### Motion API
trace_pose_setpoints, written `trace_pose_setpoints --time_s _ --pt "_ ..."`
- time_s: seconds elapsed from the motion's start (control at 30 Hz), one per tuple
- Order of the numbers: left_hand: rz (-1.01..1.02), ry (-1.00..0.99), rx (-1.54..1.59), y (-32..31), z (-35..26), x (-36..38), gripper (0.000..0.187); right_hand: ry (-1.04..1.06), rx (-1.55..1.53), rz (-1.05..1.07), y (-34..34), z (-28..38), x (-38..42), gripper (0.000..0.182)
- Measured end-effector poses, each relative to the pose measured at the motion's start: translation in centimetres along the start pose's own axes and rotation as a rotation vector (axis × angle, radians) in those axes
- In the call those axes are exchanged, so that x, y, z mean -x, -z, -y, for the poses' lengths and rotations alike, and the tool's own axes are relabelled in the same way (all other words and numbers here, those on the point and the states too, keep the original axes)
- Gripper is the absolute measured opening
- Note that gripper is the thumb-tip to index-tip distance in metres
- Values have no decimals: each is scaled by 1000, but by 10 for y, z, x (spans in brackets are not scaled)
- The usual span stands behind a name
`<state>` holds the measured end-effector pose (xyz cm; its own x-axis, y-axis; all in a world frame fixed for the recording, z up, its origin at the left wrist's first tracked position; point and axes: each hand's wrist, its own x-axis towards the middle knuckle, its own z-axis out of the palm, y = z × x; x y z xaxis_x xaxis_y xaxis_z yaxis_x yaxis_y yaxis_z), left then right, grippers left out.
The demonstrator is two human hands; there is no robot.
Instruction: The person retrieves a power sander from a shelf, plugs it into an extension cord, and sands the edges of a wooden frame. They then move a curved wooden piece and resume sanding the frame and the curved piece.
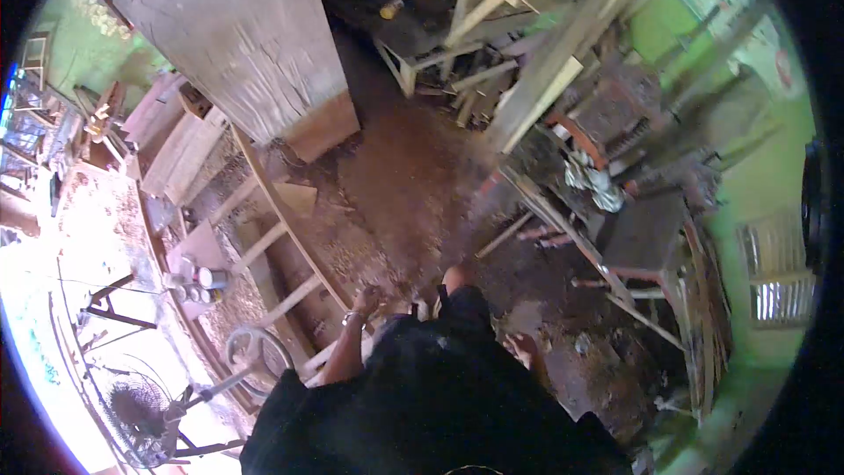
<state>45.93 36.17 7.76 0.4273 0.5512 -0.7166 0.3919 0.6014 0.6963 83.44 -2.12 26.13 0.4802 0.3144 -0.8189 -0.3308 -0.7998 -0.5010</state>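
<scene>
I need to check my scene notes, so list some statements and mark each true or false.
1. A band circles the wrist of the left hand. True.
2. The right hand appears higher in the picture than the left hand. False: it appears lower.
3. The fan stands at the picture's right edge. False: the fan is at lower left.
4. The wall at far right is green. True.
5. The person's shirt is white. False: it is dark.

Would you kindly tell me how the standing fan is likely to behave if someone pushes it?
It may tip if pushed high up, since its wide, caged head sits at the end of a slender pole. The straight pole will probably feel stiff. The round base might let it rock onto its rim and roll if tilted.
</scene>
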Motion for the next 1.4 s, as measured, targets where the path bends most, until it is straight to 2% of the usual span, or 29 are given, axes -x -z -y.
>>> trace_pose_setpoints --time_s 0.03,0.1,0.17,0.2,0.27,0.3,0.33,0.4,0.47,0.57,0.6,0.67,0.7,0.77,0.8,0.83,0.9,0.93,0.97,1.03,1.1,1.2,1.23,1.3,1.33,1.4 --pt "85 -69 225 8 -8 -35 30 -35 -2 13 1 3 -23 34" --pt "71 -152 302 -1 -73 -71 37 -95 2 41 6 35 -63 33" --pt "-157 -75 183 -4 -137 -85 43 -139 12 49 19 65 -119 33" --pt "-267 -28 123 1 -143 -103 46 -152 19 54 26 89 -147 33" --pt "-199 221 438 21 -149 -142 57 -116 21 50 45 157 -213 33" --pt "-192 352 586 25 -170 -154 62 -87 33 47 57 199 -249 33" --pt "-123 346 408 31 -181 -153 60 -43 43 40 63 241 -288 33" --pt "-74 319 303 33 -230 -165 52 92 67 36 69 351 -369 34" --pt "-126 296 439 34 -270 -182 40 247 69 36 64 470 -442 34" --pt "-290 185 569 37 -343 -215 38 468 23 66 21 646 -527 35" --pt "-259 185 560 48 -355 -236 38 534 -7 85 0 694 -557 35" --pt "-248 206 691 63 -384 -273 38 667 -142 196 -54 795 -596 36" --pt "-242 219 755 71 -398 -291 37 740 -357 400 -83 832 -628 36" --pt "-236 221 770 89 -431 -316 36 720 -791 983 -145 889 -705 37" --pt "-237 203 695 103 -448 -333 36 819 -567 625 -180 929 -650 35" --pt "-242 187 605 114 -462 -343 36 817 -311 277 -217 972 -585 34" --pt "-318 166 481 133 -493 -350 35 808 -46 429 -272 1029 -555 31" --pt "-451 153 382 140 -515 -351 35 746 -70 503 -308 1048 -547 30" --pt "-494 147 450 150 -537 -349 36 675 -90 576 -340 1061 -533 28" --pt "-581 129 583 173 -568 -351 37 655 56 631 -395 1108 -492 28" --pt "-643 155 525 187 -596 -342 35 691 182 802 -444 1135 -496 30" --pt "-742 179 587 191 -606 -344 33 960 667 874 -499 1175 -512 30" --pt "-774 216 719 187 -604 -343 33 995 739 906 -512 1185 -518 30" --pt "-864 249 999 177 -590 -343 32 1009 775 989 -544 1214 -522 30" --pt "-774 126 1035 169 -587 -339 30 1008 766 1031 -560 1230 -521 30" --pt "-801 246 824 140 -615 -347 30 961 719 1081 -576 1253 -518 30"
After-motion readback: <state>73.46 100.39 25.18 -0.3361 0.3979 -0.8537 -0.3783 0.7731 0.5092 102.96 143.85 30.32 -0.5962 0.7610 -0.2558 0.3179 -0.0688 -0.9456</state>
